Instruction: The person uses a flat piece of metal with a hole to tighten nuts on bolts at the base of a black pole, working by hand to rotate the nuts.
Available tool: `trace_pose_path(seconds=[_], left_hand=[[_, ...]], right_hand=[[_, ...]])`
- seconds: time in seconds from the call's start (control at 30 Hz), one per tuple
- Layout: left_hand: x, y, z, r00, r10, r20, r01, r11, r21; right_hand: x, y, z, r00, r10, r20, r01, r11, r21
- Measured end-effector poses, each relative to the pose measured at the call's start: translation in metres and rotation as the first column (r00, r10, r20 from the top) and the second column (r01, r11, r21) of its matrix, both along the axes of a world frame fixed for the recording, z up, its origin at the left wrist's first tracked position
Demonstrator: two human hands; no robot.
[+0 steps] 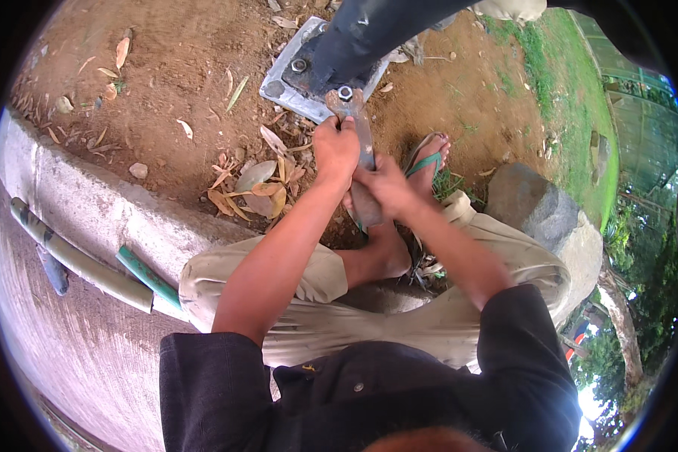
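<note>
A large rusty open-end wrench [365, 141] reaches from between my legs to a hex nut [345, 93], which sits within its jaw. The nut is at the near corner of a grey metal base plate [279, 90], at the foot of a dark post [361, 38]. My left hand [334, 151] is closed on the wrench near its jaw end. Further down the handle, my right hand [386, 184] is wrapped round it. The wrench's lower end sticks out below both hands. A second bolt with a nut [299, 65] shows on the plate's left side.
Dry leaves [258, 181] lie on the soil beside the plate. A concrete curb [75, 177] runs along the left, with a pale pole [90, 260] and a green tube [149, 276] beyond it. A big rock [531, 203] stands by my right knee. My sandalled foot [429, 158] is close to the wrench.
</note>
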State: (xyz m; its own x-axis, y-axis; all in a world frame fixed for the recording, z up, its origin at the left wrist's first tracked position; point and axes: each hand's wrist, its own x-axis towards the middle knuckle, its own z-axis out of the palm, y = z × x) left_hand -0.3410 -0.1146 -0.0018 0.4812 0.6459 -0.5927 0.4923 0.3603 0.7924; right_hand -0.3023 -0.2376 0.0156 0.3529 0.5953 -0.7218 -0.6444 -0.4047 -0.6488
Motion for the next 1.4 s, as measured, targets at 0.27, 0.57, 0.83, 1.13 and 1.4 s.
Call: trace_pose_path(seconds=[0.27,0.57,0.83,1.13,1.4], left_hand=[[-0.018,0.063,0.033,0.717,-0.469,-0.516,0.65,0.716,0.253],[-0.024,0.043,-0.03,0.91,-0.406,-0.083,0.411,0.911,0.041],[0.005,0.007,-0.001,0.938,-0.022,0.346,0.173,0.895,-0.411],[0.003,0.019,-0.023,0.964,-0.263,0.04,0.261,0.965,0.039],[0.002,0.055,-0.009,0.918,-0.389,-0.076,0.396,0.906,0.152]], right_hand=[[-0.099,0.077,-0.05,0.734,-0.668,0.12,0.651,0.743,0.153],[-0.043,0.011,-0.006,0.988,-0.148,-0.045,0.143,0.985,-0.097],[0.116,-0.006,0.033,0.88,0.475,-0.017,-0.463,0.849,-0.255],[0.029,0.0,0.014,0.999,0.0,0.041,0.008,0.983,-0.183],[-0.088,0.076,-0.064,0.732,-0.618,0.289,0.611,0.782,0.124]])
